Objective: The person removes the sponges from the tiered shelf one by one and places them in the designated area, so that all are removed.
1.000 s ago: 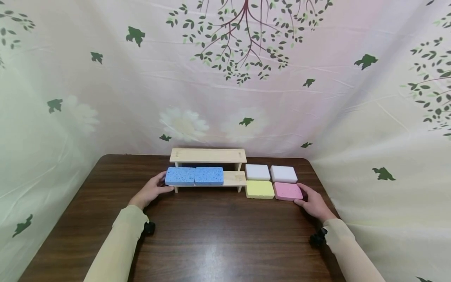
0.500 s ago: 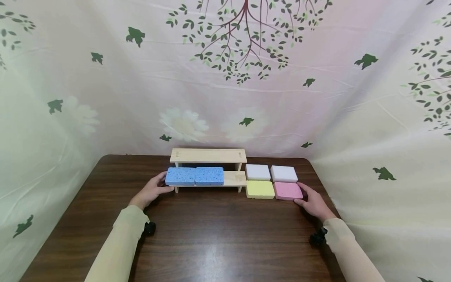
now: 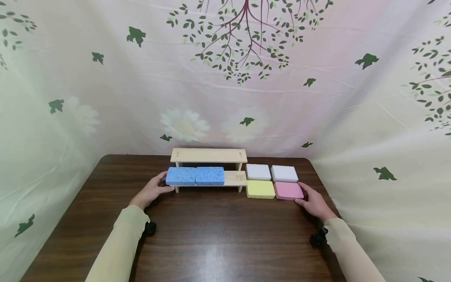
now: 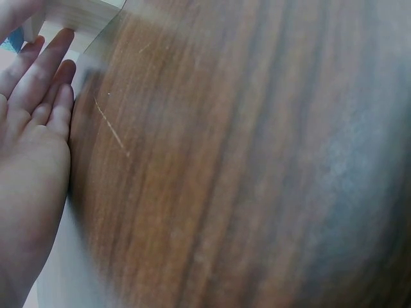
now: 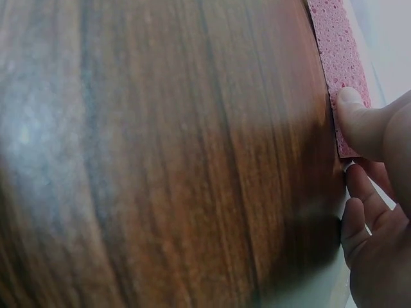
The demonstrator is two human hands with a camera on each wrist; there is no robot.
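Two blue sponges [image 3: 209, 176] side by side on the lower wooden shelf [image 3: 235, 178], covering its left and middle stretch. Behind it, a higher wooden shelf [image 3: 208, 155] on short legs. Left hand [image 3: 151, 190] at the left end of the blue pair and lower shelf, thumb on the near side, other fingers on the far side, mostly straight and spread away from the thumb; hard to tell whether touching sponge, wood or both. Right hand [image 3: 314, 203] well apart from the left, thumb and fingers round the right end of a pink sponge [image 3: 289, 190] flat on the brown tabletop [image 3: 211, 227], thumb against its near face. Just left of the pink sponge, a yellow sponge [image 3: 260, 189], close beside the lower shelf. Beyond these, two white blocks [image 3: 284, 174] in a row. Pale sleeves [image 3: 118, 239] on both arms, a small black device [image 3: 150, 228] at each wrist. At the far side, a printed cloth backdrop [image 3: 218, 98].
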